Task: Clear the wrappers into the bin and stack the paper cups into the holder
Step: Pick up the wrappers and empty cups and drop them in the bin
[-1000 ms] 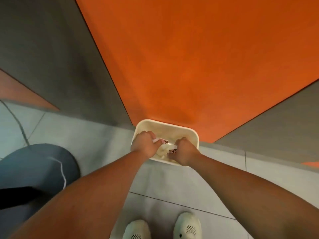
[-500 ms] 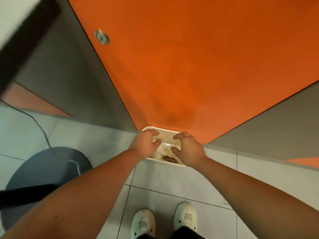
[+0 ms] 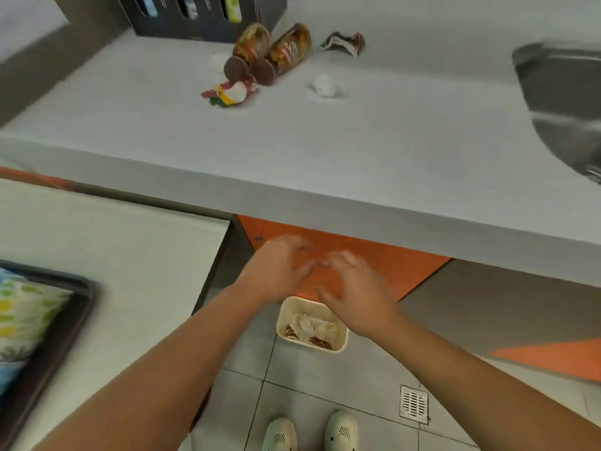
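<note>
The bin (image 3: 312,323), a small cream tub on the floor at the foot of the orange cabinet front (image 3: 383,262), already holds crumpled white paper and brown-printed wrapper scraps; it sits just below the worktop's near edge, presumably so rubbish can be carried straight down to it. Above it hover both hands, apart from the bin and from each other. The left hand (image 3: 276,271) has its fingers loosely spread and carries nothing; the right hand (image 3: 354,294) is likewise splayed and empty, which suggests a load has been let go and the next is not yet picked up.

On the white worktop (image 3: 325,157), at the far side, more remains: two paper cups (image 3: 270,55) lying tipped on their sides, touching one another, bases toward the near edge; a red, white and green wrapper (image 3: 229,94) just near of them; a crumpled white tissue (image 3: 325,86) to their right; and a dark wrapper (image 3: 343,42) farther right. Behind the cups stands a dark slotted holder (image 3: 201,14), likely the cups' destination. A steel sink (image 3: 566,102) lies at the right; a dark tray (image 3: 48,336) sits near left.
</note>
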Action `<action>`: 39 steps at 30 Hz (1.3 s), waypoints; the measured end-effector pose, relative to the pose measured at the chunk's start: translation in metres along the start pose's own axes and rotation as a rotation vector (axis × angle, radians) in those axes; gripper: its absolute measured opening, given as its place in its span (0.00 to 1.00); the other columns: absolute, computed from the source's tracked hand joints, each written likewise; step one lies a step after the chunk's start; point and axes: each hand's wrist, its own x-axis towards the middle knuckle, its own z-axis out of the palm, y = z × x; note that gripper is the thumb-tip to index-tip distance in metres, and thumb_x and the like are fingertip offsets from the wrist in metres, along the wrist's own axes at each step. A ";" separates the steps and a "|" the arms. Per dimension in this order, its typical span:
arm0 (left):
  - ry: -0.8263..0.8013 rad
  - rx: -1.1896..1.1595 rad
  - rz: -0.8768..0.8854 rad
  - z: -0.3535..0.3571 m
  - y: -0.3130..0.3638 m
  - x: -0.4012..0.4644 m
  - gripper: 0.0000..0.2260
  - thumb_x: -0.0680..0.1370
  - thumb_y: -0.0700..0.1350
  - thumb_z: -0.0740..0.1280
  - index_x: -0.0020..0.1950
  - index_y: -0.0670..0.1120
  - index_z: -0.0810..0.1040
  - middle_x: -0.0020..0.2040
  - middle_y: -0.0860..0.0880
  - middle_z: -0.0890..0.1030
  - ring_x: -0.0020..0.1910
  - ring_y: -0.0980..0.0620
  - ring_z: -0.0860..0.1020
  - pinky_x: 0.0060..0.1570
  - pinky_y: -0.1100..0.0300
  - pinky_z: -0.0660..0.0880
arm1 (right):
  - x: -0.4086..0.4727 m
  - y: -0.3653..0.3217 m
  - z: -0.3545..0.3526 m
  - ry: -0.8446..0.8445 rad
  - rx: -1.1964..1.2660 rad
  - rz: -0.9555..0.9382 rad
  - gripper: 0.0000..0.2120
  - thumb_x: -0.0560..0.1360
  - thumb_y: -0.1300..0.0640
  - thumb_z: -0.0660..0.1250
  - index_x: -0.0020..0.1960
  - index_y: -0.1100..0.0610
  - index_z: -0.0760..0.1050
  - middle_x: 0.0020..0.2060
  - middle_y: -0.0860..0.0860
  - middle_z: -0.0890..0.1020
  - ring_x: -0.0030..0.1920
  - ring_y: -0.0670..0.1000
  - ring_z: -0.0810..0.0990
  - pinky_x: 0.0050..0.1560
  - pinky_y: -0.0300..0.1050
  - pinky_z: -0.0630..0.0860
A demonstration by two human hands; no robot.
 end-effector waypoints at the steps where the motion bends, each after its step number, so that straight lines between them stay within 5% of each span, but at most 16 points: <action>1: 0.029 0.001 0.016 -0.018 0.012 -0.004 0.18 0.78 0.49 0.69 0.66 0.46 0.77 0.64 0.48 0.79 0.64 0.50 0.75 0.64 0.57 0.70 | -0.001 -0.008 -0.016 0.033 -0.007 -0.023 0.19 0.76 0.46 0.65 0.66 0.47 0.71 0.65 0.44 0.71 0.66 0.48 0.70 0.58 0.46 0.70; 15: 0.386 0.060 -0.087 -0.172 0.036 0.019 0.19 0.78 0.54 0.68 0.67 0.51 0.75 0.68 0.51 0.75 0.65 0.52 0.73 0.58 0.64 0.65 | 0.085 -0.068 -0.135 0.267 0.052 -0.179 0.18 0.77 0.47 0.65 0.65 0.49 0.73 0.67 0.45 0.72 0.67 0.48 0.69 0.58 0.45 0.72; 22: 0.385 -0.010 -0.205 -0.203 0.000 0.094 0.30 0.74 0.54 0.73 0.74 0.51 0.67 0.72 0.50 0.70 0.69 0.48 0.69 0.67 0.55 0.66 | 0.179 -0.070 -0.147 0.296 -0.029 -0.078 0.20 0.77 0.49 0.67 0.66 0.53 0.73 0.69 0.51 0.71 0.68 0.53 0.67 0.57 0.47 0.71; 26: 0.332 -0.033 -0.234 -0.205 -0.021 0.134 0.39 0.70 0.59 0.75 0.76 0.49 0.62 0.72 0.48 0.68 0.70 0.46 0.65 0.67 0.52 0.66 | 0.222 -0.063 -0.146 0.306 -0.086 -0.010 0.23 0.76 0.49 0.69 0.68 0.53 0.72 0.70 0.53 0.69 0.71 0.56 0.64 0.66 0.51 0.67; 32: 0.376 0.127 -0.241 -0.201 -0.040 0.166 0.40 0.67 0.69 0.71 0.70 0.47 0.68 0.65 0.46 0.74 0.64 0.45 0.70 0.60 0.51 0.71 | 0.259 -0.052 -0.140 0.294 -0.156 0.181 0.34 0.77 0.37 0.61 0.77 0.51 0.57 0.76 0.55 0.61 0.76 0.60 0.57 0.73 0.57 0.57; 35: 0.415 0.264 -0.167 -0.199 -0.042 0.170 0.32 0.72 0.69 0.66 0.67 0.48 0.73 0.61 0.45 0.75 0.60 0.46 0.70 0.55 0.54 0.70 | 0.265 -0.049 -0.136 0.211 -0.196 0.226 0.31 0.79 0.41 0.59 0.78 0.51 0.55 0.77 0.55 0.59 0.75 0.61 0.58 0.73 0.56 0.57; 39: 0.416 0.285 -0.094 -0.197 -0.044 0.168 0.27 0.76 0.63 0.64 0.66 0.45 0.76 0.58 0.44 0.76 0.59 0.46 0.70 0.55 0.54 0.71 | 0.266 -0.047 -0.132 0.258 -0.156 0.145 0.20 0.82 0.58 0.56 0.74 0.55 0.65 0.71 0.56 0.69 0.69 0.60 0.64 0.68 0.50 0.62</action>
